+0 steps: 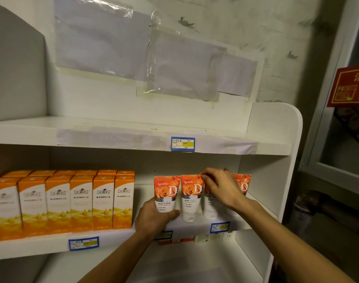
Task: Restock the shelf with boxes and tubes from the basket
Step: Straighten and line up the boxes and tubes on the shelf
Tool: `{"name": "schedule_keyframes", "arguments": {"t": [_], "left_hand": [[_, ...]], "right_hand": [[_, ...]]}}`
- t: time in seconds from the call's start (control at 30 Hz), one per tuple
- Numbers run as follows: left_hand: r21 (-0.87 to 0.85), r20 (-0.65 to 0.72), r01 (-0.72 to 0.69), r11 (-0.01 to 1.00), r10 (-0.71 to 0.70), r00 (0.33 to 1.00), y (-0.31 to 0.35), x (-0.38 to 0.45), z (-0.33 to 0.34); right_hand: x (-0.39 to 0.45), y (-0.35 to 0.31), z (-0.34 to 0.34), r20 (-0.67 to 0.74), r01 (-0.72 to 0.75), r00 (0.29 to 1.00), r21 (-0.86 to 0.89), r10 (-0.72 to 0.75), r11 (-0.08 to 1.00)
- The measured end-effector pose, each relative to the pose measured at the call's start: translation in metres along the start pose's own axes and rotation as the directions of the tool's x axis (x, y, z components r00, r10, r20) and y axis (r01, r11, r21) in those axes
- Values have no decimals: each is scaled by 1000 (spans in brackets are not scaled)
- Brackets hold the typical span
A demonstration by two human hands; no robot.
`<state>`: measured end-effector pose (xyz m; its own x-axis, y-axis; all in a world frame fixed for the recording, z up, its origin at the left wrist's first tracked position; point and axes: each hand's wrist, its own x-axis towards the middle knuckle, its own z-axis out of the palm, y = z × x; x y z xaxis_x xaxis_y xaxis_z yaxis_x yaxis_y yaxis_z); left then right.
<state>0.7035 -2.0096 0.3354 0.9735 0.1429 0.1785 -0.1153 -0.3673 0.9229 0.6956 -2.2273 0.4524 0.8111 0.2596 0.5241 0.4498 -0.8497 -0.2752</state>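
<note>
My left hand (154,216) grips the base of the leftmost tube (166,194), standing on the middle shelf (121,237) beside the orange boxes (62,203). My right hand (221,186) pinches the third tube's (212,205) top.

Six orange boxes (60,203) in the front row along the left part of the middle shelf (31,247), six more box tops behind them, twelve showing in all. Four tubes (191,197) standing side by side toward the shelf's right end, the last two partly hidden. Two hands at the tubes, left (154,218) and right (219,186). Three blue price labels (83,243) on the middle shelf's front edge, one half covered, and one more on the upper shelf's front edge. One red sign (349,86) at the right edge.
</note>
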Motion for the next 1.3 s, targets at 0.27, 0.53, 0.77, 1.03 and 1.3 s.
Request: {"name": "schedule_keyframes", "arguments": {"t": [0.27, 0.53, 0.77, 1.03, 1.3], "left_hand": [[-5, 2, -7, 1000, 7, 1000, -2, 1, 1], [-5, 2, 18, 1000, -18, 1000, -1, 0, 0], [-10, 8, 29, 1000, -29, 1000, -1, 1, 0], [-28, 13, 39, 999, -39, 999, 6, -1, -2], [-60, 15, 56, 997, -55, 998, 9, 0, -3]], "right_hand": [[-2, 4, 2, -53, 6, 999, 24, -5, 1000], [-4, 7, 8, -133, 28, 991, 64, -19, 998], [-1, 11, -2, -73, 3, 997, 19, -1, 1000], [4, 4, -18, 27, -28, 999, 61, 26, 998], [11, -1, -19, 110, -108, 990, 184, 88, 977]]}}
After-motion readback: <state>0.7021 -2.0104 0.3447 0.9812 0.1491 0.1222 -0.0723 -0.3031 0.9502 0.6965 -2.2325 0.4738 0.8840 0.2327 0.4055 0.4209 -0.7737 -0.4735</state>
